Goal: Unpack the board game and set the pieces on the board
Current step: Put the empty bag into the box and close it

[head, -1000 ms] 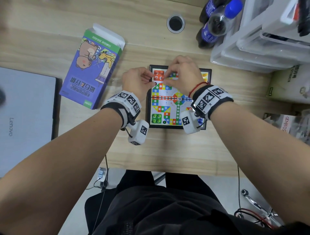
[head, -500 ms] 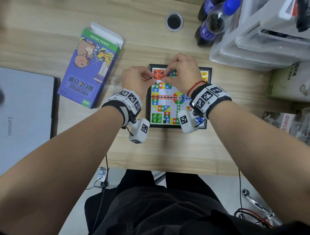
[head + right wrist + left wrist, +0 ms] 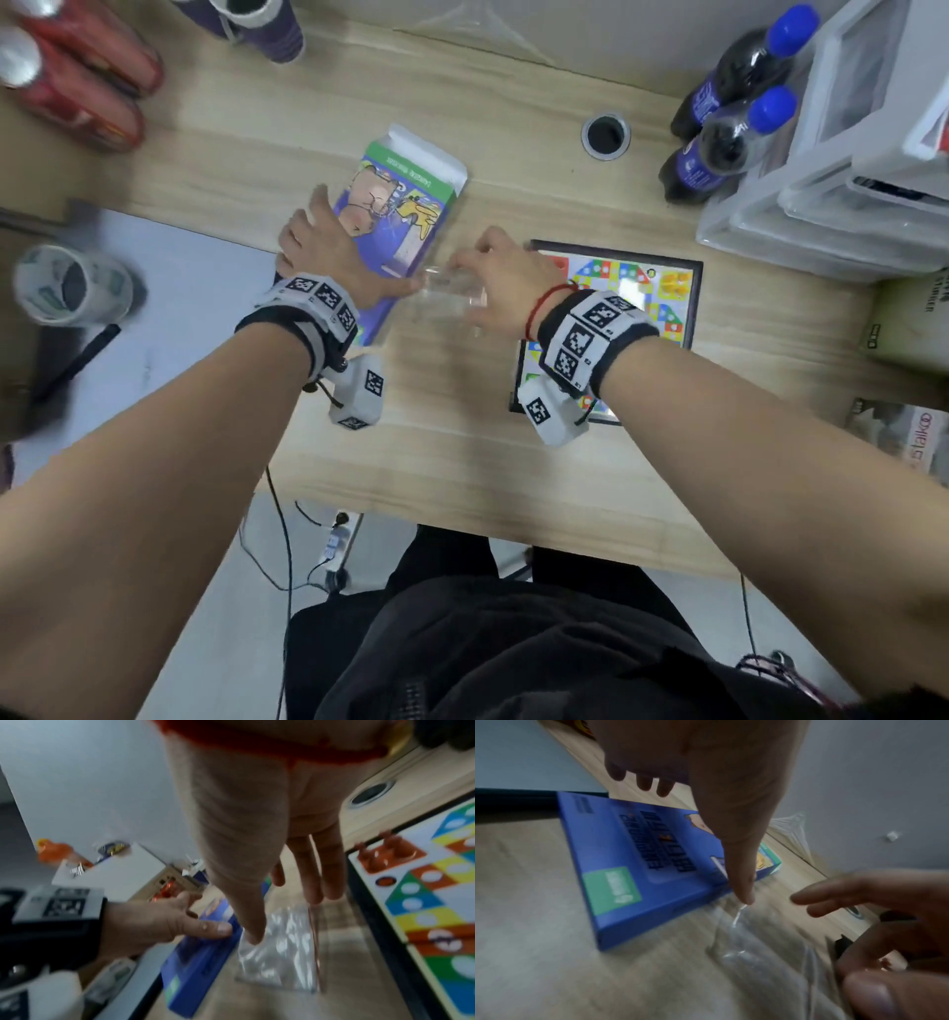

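Both hands hang spread and hold nothing: the left hand (image 3: pixel 328 252) above the blue game box (image 3: pixel 395 226), the right hand (image 3: pixel 493 282) above a clear plastic bag (image 3: pixel 280 949) (flat on the desk (image 3: pixel 462 462)), beside the board (image 3: pixel 647 303).

On the desk (image 3: pixel 513 462) I see the box (image 3: pixel 395 226) left of the bag (image 3: pixel 452 303), the board (image 3: pixel 642 298) right of it, my left hand (image 3: pixel 328 257) over the box, bottles (image 3: pixel 729 128) behind the board.
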